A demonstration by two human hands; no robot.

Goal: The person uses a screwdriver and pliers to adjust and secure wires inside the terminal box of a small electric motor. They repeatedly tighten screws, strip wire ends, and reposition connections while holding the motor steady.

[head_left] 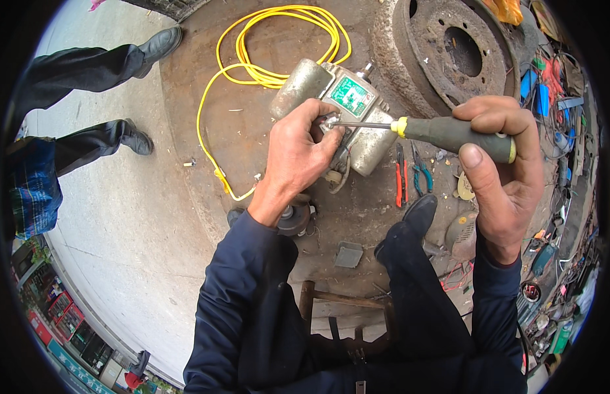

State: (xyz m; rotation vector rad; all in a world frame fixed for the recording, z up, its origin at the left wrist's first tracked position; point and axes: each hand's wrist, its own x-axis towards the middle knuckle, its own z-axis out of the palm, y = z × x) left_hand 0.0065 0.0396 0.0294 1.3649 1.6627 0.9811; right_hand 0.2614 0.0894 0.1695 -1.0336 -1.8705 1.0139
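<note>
A grey metal electric motor point(377, 141) with a green label plate sits on the ground ahead of me. My right hand point(505, 148) is closed round the thick dark handle of a screwdriver point(426, 131). The shaft points left, and its tip meets the small metal part between my left fingers. Thumb and fingertips of my left hand point(295, 148) are pinched together over the motor's near side. What they hold is too small and covered to name. A short wire loops out below the motor, close to the left thumb.
A coiled yellow cable point(278, 10) lies beyond the motor. Rusty wheel rims point(400, 59) stand at the far right. Red-handled pliers point(401, 177) and teal-handled pliers point(421, 174) lie right of the motor. Cluttered parts line the right edge. Another person's legs point(88, 72) are at left.
</note>
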